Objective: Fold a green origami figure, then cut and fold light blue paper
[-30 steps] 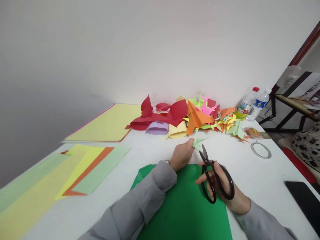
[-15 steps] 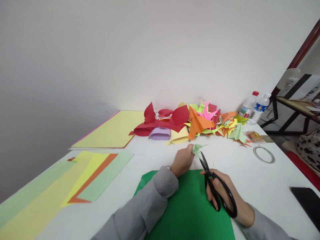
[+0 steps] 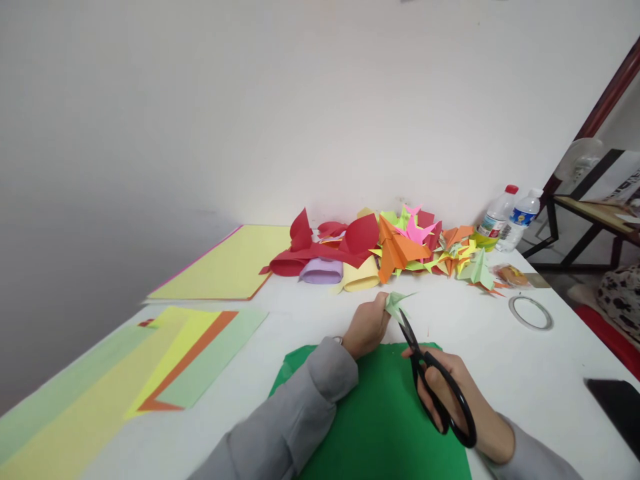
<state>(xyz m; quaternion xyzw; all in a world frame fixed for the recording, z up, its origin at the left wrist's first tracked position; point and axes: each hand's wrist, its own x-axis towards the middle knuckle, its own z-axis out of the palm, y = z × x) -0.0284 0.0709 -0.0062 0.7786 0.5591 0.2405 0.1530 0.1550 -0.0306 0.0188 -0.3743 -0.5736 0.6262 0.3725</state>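
Observation:
My left hand is closed, pinching a small pale green folded paper figure with thin pointed ends. In my right hand is a pair of black-handled scissors, with fingers and thumb through the loops. The scissor tips point up and away from me, at the lower edge of the folded paper. Whether the blades have paper between them I cannot tell. Under both hands lies a green sheet on the white table.
Yellow sheets and a fan of coloured paper strips lie on the left. Red paper shapes and an orange folded paper pile up against the wall. Two bottles, a tape roll and a black flat object are on the right.
The scissors' handles and my right hand have shifted slightly down and right. The folded paper stays in my left hand. The whole view has moved a little.

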